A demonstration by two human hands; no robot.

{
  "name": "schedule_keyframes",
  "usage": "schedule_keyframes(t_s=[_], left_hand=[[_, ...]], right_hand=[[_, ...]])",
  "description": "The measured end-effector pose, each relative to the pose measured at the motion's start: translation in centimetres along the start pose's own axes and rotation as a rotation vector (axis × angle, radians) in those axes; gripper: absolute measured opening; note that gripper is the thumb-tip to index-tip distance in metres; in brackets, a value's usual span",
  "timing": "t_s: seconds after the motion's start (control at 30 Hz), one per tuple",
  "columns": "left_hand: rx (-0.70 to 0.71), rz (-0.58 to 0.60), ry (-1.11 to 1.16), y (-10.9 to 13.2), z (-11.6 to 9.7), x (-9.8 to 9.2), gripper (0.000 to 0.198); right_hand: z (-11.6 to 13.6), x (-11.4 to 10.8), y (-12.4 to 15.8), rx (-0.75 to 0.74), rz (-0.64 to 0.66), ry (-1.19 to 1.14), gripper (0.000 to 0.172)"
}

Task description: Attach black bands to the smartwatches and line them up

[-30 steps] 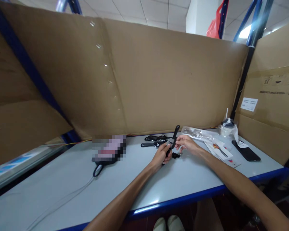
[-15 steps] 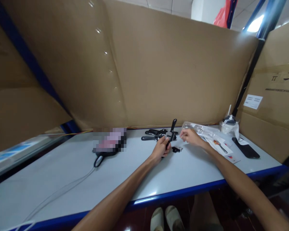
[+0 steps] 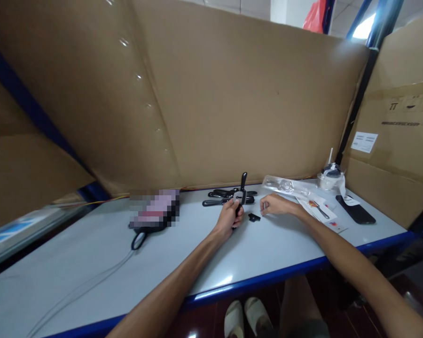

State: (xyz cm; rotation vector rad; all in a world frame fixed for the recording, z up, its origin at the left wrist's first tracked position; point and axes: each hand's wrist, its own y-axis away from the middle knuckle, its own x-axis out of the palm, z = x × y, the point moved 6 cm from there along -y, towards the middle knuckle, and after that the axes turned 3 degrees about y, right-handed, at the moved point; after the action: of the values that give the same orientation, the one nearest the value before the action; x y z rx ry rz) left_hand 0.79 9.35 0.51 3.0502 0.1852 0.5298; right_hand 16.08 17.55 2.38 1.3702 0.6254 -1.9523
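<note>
In my left hand (image 3: 229, 217) is a black-handled tool (image 3: 238, 195) with a flat grey metal head, held with its other black handle pointing up. The fingers are wrapped round its lower handle. My right hand (image 3: 277, 204) is lowered to the tabletop with thumb and fingertips pinched together. A tiny shiny bit shows at those fingertips, too small to name. Just left of them lies a small black part (image 3: 254, 217). Several more black-handled tools (image 3: 215, 202) lie in a pile behind my left hand.
Clear plastic packaging (image 3: 285, 184) and a printed card (image 3: 319, 209) lie to the right. Beyond are a lidded cup (image 3: 329, 177) in a bag and a black phone-like slab (image 3: 356, 210). A blurred-out device (image 3: 157, 211) with a cord stands left. Cardboard (image 3: 250, 103) walls the back.
My right hand has come down to the table beside the small black part, its fingertips now pinched where shiny bits lay. My left hand still holds the tool. The view has shifted slightly.
</note>
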Motion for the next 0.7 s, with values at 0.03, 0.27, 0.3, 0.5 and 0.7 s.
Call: schedule_keyframes(t_s=[0.03, 0.27, 0.3, 0.5, 0.7], left_hand=[[0.002, -0.021, 0.013, -0.1, -0.1, -0.2, 0.034], [0.013, -0.044, 0.017, -0.2, -0.2, -0.6, 0.033], [0.016, -0.033, 0.009, -0.1, -0.1, -0.6, 0.034], [0.032, -0.01, -0.009, -0.2, 0.3, -0.8, 0.038], [0.05, 0.013, 0.005, 0.0, -0.1, -0.3, 0.039]], right_hand=[[-0.1, -0.1, 0.1, 0.02, -0.011, 0.034, 0.012], [0.3, -1.9, 1.0, 0.135, -0.167, 0.181, 0.015], [0.4, -2.1, 1.2, 0.14, -0.177, 0.181, 0.014], [0.0, -2.5, 1.3, 0.142, -0.206, 0.166, 0.02], [0.7, -1.8, 0.7, 0.057, -0.244, 0.086, 0.016]])
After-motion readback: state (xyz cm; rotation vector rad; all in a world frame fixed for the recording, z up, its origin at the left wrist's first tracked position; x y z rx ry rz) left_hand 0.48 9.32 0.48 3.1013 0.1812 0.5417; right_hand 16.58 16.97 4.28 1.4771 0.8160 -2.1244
